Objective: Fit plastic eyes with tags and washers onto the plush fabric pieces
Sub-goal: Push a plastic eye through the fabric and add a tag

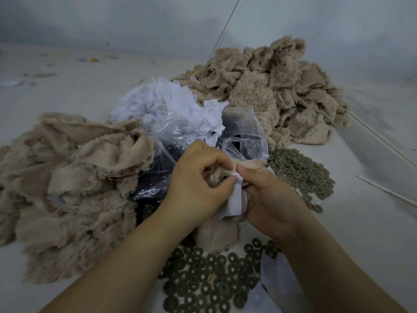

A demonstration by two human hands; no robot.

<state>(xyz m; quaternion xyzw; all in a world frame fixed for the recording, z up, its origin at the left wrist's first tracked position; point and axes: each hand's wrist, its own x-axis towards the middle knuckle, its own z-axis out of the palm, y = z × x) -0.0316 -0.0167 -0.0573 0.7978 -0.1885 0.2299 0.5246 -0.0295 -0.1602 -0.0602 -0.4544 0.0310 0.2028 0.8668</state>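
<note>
My left hand (198,184) and my right hand (268,199) meet at the middle of the view, both gripping one beige plush piece (216,233) that hangs down between them. A white tag (235,203) lies against the plush, pinched between my left fingertips and my right thumb. Any eye in the piece is hidden by my fingers. Dark plastic eyes (155,168) fill a clear bag behind my hands. Grey-green washers (209,288) are scattered in front of me, with another heap of washers (300,172) to the right.
A large heap of beige plush pieces (67,188) covers the left. A second plush heap (282,91) lies at the back right. White tags (167,105) are piled behind the bag. Thin white sticks (388,143) lie at the right on the white table (372,233).
</note>
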